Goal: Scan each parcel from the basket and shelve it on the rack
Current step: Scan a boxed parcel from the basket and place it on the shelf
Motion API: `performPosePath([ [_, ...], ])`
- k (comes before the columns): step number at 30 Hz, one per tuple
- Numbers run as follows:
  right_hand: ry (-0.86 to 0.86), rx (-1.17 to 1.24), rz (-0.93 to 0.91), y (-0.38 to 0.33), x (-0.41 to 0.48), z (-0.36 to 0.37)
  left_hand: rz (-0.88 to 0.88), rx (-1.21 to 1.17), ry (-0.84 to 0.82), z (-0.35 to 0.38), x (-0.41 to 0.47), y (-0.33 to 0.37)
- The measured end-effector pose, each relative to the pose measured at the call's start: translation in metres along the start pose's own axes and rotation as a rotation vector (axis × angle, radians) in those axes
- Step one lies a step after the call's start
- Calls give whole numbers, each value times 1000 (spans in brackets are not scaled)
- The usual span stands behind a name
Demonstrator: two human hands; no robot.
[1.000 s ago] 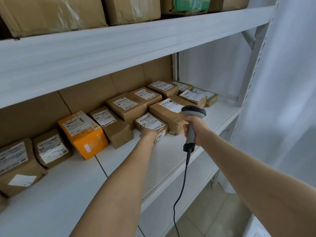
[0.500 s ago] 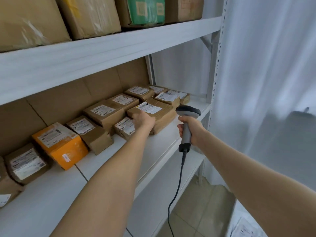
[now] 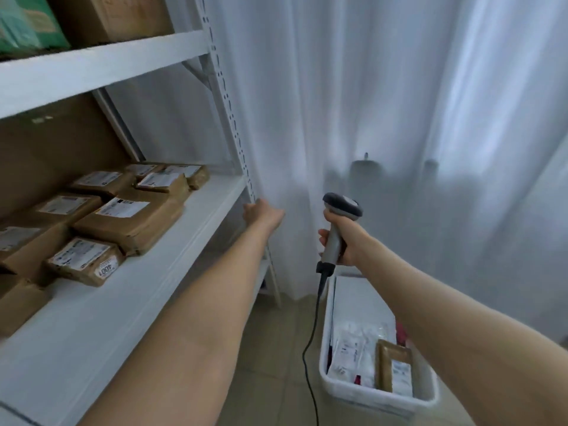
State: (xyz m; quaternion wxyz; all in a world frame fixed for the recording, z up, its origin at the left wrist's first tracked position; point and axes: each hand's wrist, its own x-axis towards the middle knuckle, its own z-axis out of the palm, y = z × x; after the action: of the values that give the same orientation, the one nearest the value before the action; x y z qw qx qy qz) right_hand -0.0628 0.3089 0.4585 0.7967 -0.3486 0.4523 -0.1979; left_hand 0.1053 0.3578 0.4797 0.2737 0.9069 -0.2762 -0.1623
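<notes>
— Where are the parcels?
— A brown parcel (image 3: 393, 367) and white mailers (image 3: 350, 348) lie in the basket (image 3: 379, 398) on the floor, under my right hand (image 3: 349, 241), which grips the scanner (image 3: 341, 206). Other shelved parcels (image 3: 129, 222) sit on the rack (image 3: 196, 232).
— Your left hand (image 3: 262, 214)?
— Just beside the rack's upright (image 3: 236, 142). Its fingers are hidden, so I cannot tell.

A sheer white curtain (image 3: 384, 103) fills the centre and right of the frame, falling in long vertical folds to the floor (image 3: 276, 348), which is laid with beige tiles. Daylight glows through it, brightest at upper right, and dim grey shapes show behind it at mid-height. At left stands a white metal rack (image 3: 227, 103) with a slotted upright, backed by a brown cardboard panel (image 3: 55, 155).
</notes>
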Motion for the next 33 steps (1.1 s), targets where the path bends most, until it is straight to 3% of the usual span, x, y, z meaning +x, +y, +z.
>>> performPosePath([
  [12, 194, 334, 40, 3, -1, -202, 99, 35, -231, 172, -67, 100],
  [33, 410, 371, 301, 105, 218, -330, 0, 224, -628, 451, 40, 51],
])
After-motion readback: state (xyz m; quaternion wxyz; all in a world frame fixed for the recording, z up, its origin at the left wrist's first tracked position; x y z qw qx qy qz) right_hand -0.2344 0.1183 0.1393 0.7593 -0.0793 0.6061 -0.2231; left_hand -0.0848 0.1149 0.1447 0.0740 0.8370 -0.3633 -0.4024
